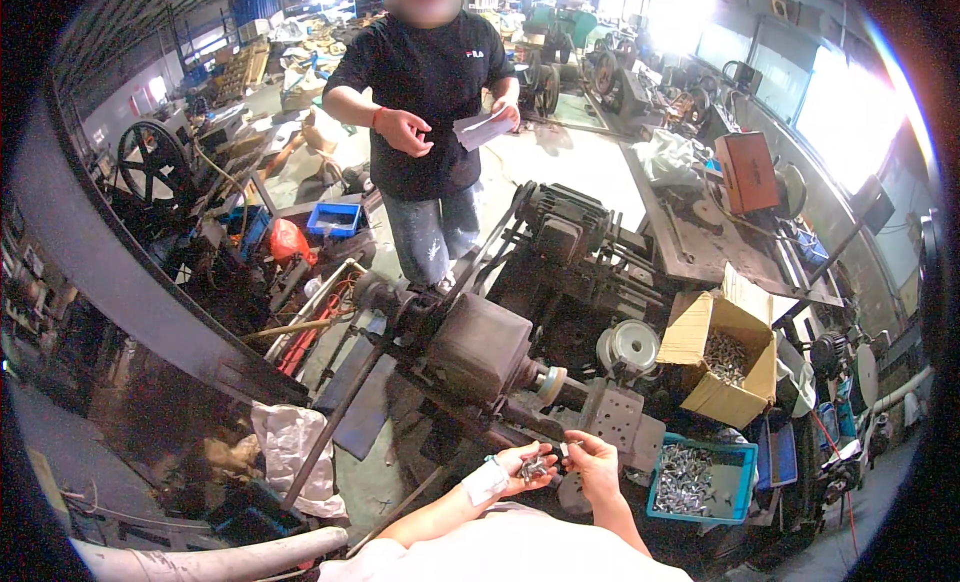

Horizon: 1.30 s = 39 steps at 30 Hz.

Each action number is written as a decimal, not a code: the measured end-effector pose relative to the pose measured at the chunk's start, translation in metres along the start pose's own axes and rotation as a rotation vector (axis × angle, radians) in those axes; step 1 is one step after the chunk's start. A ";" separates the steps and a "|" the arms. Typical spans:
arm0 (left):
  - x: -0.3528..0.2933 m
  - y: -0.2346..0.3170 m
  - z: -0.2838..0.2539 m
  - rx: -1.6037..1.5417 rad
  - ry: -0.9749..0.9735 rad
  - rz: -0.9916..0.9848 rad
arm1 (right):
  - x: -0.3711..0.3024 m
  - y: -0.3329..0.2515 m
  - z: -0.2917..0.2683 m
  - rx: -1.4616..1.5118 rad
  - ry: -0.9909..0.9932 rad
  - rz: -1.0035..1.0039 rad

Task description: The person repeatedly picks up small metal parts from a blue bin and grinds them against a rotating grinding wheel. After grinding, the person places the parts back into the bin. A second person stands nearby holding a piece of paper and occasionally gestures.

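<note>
My left hand (512, 461) is turned palm up, its fingers curled round several small metal parts (535, 469). A white patch (487, 480) covers that wrist. Close to its right, my right hand (596, 466) pinches a small metal piece (564, 449) between thumb and fingers; its exact kind is too small to tell. Both hands are just in front of a dark machine with a grey box-shaped housing (480, 340) and a pale ring (549, 384) on its spindle. A flat plate with holes (612, 418) lies beyond my right hand.
Right of my hands stands a teal tray (752, 482) of metal parts, with an open cardboard box (724, 407) of similar parts behind it. A round metal wheel (632, 346) is nearby. Across the machine, a person in a black shirt (420, 102) holds papers (482, 130). A long bar (335, 422) slants at left.
</note>
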State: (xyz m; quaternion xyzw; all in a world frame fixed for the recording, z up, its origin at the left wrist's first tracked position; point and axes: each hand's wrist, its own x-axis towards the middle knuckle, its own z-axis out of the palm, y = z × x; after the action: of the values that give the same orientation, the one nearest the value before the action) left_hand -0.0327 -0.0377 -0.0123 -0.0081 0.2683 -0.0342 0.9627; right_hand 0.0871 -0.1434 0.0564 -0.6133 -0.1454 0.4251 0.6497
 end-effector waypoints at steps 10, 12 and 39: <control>0.001 0.004 0.006 0.004 0.002 -0.009 | -0.001 -0.002 0.003 -0.059 -0.002 -0.036; -0.003 0.004 0.012 -0.052 -0.072 -0.009 | 0.000 -0.003 0.003 -0.057 -0.002 -0.033; 0.004 0.006 0.008 -0.017 -0.104 -0.004 | -0.005 -0.003 0.013 -0.126 -0.102 0.042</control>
State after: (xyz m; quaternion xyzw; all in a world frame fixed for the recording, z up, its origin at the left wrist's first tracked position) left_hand -0.0245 -0.0320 -0.0080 -0.0186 0.2180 -0.0333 0.9752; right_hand 0.0759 -0.1382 0.0640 -0.6335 -0.1918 0.4593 0.5924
